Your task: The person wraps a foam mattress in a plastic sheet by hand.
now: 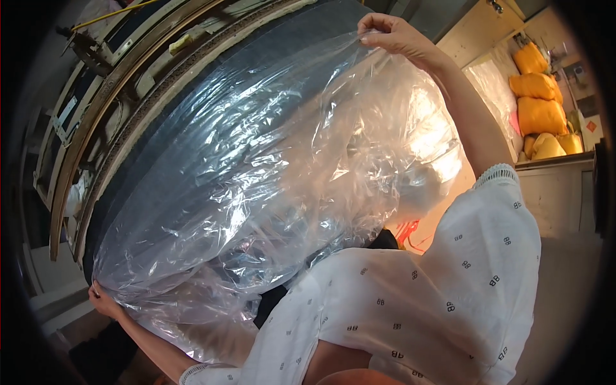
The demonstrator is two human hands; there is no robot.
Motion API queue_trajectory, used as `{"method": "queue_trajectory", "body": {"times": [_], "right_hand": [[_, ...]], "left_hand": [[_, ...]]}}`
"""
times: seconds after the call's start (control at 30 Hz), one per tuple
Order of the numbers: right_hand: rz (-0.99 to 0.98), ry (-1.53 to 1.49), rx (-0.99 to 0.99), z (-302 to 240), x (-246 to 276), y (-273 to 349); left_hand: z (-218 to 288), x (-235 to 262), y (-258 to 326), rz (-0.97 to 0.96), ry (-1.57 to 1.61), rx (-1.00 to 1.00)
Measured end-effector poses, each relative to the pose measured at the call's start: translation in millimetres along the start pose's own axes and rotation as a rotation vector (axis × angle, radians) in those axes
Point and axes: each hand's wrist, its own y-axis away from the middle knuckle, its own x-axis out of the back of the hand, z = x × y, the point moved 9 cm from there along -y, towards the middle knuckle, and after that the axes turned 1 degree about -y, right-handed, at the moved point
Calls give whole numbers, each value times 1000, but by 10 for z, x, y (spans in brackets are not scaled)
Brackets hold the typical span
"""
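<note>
A large sheet of clear plastic film (pixel 256 167), crinkled and shiny, is stretched between my two hands. At the lower left, my left hand (pixel 102 300) is closed on one edge of it. My right hand (pixel 393 36), raised at the upper right, pinches the far corner between thumb and fingers. Beneath the film lies a dark grey surface (pixel 269 42), visible through it and along its far edge. Loose folds of the film hang toward my body, over my lap.
Beyond the dark surface runs a long machine frame with brown and metal rails (pixel 96 128). Orange bundles (pixel 542 115) and pale yellow ones (pixel 547 145) are stacked on a shelf at the right. Red strands (pixel 407 232) show beside my right side, below the film.
</note>
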Motion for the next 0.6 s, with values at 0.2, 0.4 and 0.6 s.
{"method": "queue_trajectory", "body": {"times": [0.2,0.4,0.6], "right_hand": [[-290,-419,-285,125,-341,-140],[-272,-673,-292,136,-320,-262],[90,161,288,113,-358,-751]], "left_hand": [[-50,-1,-7,-10,-45,16],[-44,23,2,2,-26,30],[3,136,46,71,-10,58]]}}
